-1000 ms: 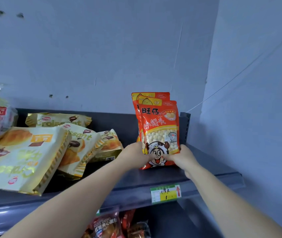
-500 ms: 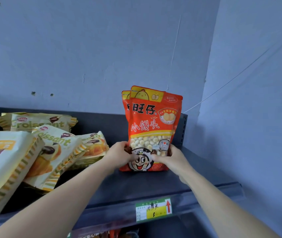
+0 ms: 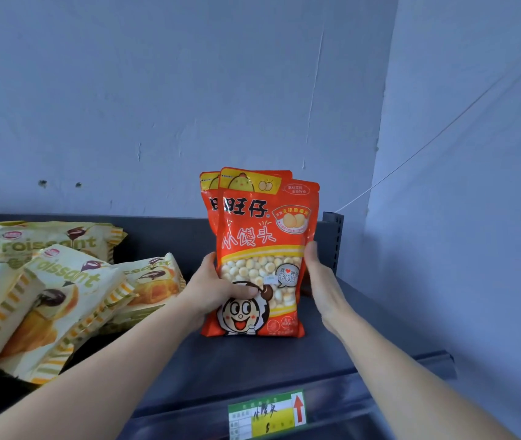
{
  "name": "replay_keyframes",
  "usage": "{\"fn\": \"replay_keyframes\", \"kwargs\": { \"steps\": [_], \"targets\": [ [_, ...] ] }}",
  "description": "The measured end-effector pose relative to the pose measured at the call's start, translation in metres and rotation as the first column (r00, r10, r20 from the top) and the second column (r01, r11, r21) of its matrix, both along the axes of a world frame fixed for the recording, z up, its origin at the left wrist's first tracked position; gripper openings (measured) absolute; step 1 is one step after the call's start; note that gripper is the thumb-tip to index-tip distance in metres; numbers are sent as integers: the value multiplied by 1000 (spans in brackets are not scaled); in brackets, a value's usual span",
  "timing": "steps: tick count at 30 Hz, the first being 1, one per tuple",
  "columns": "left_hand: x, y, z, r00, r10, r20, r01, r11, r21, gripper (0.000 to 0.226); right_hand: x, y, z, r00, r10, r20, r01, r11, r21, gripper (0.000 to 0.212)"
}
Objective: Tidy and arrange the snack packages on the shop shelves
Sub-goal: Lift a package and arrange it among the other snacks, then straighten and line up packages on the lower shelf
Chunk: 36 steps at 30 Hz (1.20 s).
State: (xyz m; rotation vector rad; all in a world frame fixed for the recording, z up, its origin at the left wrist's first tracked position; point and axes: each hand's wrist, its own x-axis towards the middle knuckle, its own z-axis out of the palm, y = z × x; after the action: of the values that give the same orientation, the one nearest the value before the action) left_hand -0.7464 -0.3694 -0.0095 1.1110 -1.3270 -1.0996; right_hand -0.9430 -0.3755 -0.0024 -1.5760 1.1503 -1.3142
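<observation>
Our left hand (image 3: 218, 292) pinches the two red Wangzai mini-bun pouches (image 3: 262, 242), upright on the shelf (image 3: 253, 360); our right hand (image 3: 321, 281) lies flat against their 3 o'clock edge. We should square the edges and seat the bottoms.

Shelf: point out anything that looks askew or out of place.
The croissant bags at the left lie tumbled, tilted and overlapping one another. The red snack bags stand upright, gripped by the left hand, with the right hand flat against their side.
</observation>
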Motion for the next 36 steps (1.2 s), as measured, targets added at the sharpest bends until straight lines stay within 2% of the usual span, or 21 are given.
{"fn": "replay_keyframes", "kwargs": {
  "steps": [2, 4, 7, 11, 17, 23, 30, 32, 33, 36],
  "targets": [
    [3, -2, 0, 1000, -14, 13, 14, 1000, 20, 84, 4, -5, 6, 995, -11, 103, 6, 999, 48, 64],
    [4, -3, -1, 1000, -22, 15, 21, 999, 27, 85, 10, -14, 8, 974, 78, 213, -102, 990, 102, 80],
    [6, -3, -2, 999, -37, 22, 37, 999, -7, 98, 21, -19, 10, 923, 182, 340, -235, 964, 121, 87],
    [5, 0, -2, 994, -113, -12, 112, 992, -58, 103, 21, -29, 8, 908, 218, 357, -274, 955, 113, 86],
    [7, -4, -9, 1000, 13, 17, -11, 996, -92, 110, 18, -39, 7, 901, 245, 359, -312, 939, 144, 90],
    [10, -5, -12, 999, 25, 24, -24, 997, -67, 111, 25, -51, 13, 901, 184, 393, -262, 952, 155, 91],
    [7, 0, -13, 997, 46, 61, -43, 998, -54, 103, 27, -61, 11, 889, 212, 407, -312, 929, 198, 91],
    [6, 3, -10, 994, 51, 99, -46, 998, -51, 100, 26, -61, 11, 905, 176, 386, -267, 944, 196, 89],
    [6, 5, -8, 987, 66, 145, -59, 997, -51, 99, 27, -61, 13, 921, 110, 375, -193, 962, 192, 85],
    [8, 14, 4, 919, 167, 357, -148, 986, -82, 92, 31, -55, 25, 925, -232, 300, 219, 973, 78, 65]
  ]
}}
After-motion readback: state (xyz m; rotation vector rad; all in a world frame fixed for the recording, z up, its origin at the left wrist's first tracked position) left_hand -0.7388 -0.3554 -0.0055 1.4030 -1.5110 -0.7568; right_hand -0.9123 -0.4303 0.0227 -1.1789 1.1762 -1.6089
